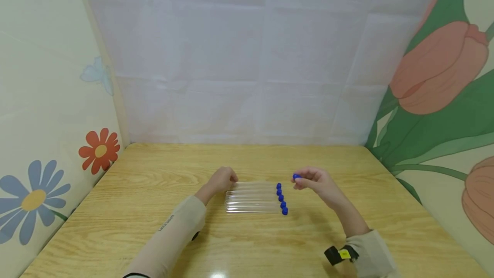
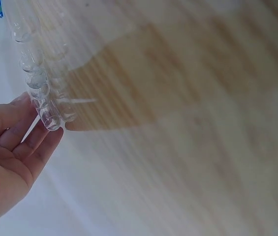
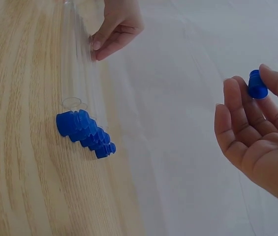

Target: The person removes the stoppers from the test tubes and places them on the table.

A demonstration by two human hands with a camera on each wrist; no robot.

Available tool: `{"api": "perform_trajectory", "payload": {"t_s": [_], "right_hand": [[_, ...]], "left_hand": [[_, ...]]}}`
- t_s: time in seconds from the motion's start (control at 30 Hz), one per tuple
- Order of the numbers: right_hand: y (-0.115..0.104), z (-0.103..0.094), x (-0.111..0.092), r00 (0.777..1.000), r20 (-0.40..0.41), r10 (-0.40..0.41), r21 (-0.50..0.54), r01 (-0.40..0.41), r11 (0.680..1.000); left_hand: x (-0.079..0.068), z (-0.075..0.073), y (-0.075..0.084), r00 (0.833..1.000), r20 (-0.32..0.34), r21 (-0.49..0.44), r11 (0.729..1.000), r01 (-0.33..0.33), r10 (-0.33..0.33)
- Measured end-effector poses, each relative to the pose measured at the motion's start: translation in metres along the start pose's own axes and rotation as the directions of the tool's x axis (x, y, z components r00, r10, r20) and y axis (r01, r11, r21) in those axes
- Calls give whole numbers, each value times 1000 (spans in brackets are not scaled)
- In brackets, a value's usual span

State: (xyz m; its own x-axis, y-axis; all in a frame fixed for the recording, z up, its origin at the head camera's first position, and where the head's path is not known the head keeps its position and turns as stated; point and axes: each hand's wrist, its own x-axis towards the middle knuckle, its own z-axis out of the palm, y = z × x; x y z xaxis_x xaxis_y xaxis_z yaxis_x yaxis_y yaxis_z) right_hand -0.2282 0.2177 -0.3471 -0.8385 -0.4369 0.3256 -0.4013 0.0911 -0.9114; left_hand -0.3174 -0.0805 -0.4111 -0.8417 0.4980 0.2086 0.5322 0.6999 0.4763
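Observation:
Several clear glass test tubes (image 1: 252, 202) lie side by side on the table, closed ends to the left. A row of several blue stoppers (image 1: 281, 198) lies along their open ends. In the right wrist view the nearest stopper (image 3: 68, 124) sits just beyond a tube's mouth, apart from it. My left hand (image 1: 221, 179) pinches the farthest tube near its closed end; the left wrist view shows its fingertips (image 2: 54, 140) against rounded glass ends (image 2: 51, 121). Right of the row, my right hand (image 1: 314, 182) holds one blue stopper (image 3: 257, 84) between thumb and fingers, above the table.
The wooden table (image 1: 162, 162) runs back to a white cloth backdrop (image 1: 247, 67). Flower-patterned panels flank it left (image 1: 34, 98) and right (image 1: 436, 140). A black band with a camera (image 1: 339, 254) sits on the right wrist.

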Motion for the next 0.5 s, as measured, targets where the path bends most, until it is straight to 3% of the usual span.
{"api": "perform_trajectory", "payload": {"t_s": [0.43,0.47,0.5], "right_hand": [[2,4,7,993,-9,120,-64,-120,991],[2,3,8,992,-13,128,-68,-129,989],[3,3,9,990,-17,137,-69,-138,988]], "left_hand": [[0,1,-4,1000,-20,-98,995,-6,4],[2,3,-9,999,-31,-90,996,-26,23],[7,13,-23,997,-53,-102,992,-69,64]]}}
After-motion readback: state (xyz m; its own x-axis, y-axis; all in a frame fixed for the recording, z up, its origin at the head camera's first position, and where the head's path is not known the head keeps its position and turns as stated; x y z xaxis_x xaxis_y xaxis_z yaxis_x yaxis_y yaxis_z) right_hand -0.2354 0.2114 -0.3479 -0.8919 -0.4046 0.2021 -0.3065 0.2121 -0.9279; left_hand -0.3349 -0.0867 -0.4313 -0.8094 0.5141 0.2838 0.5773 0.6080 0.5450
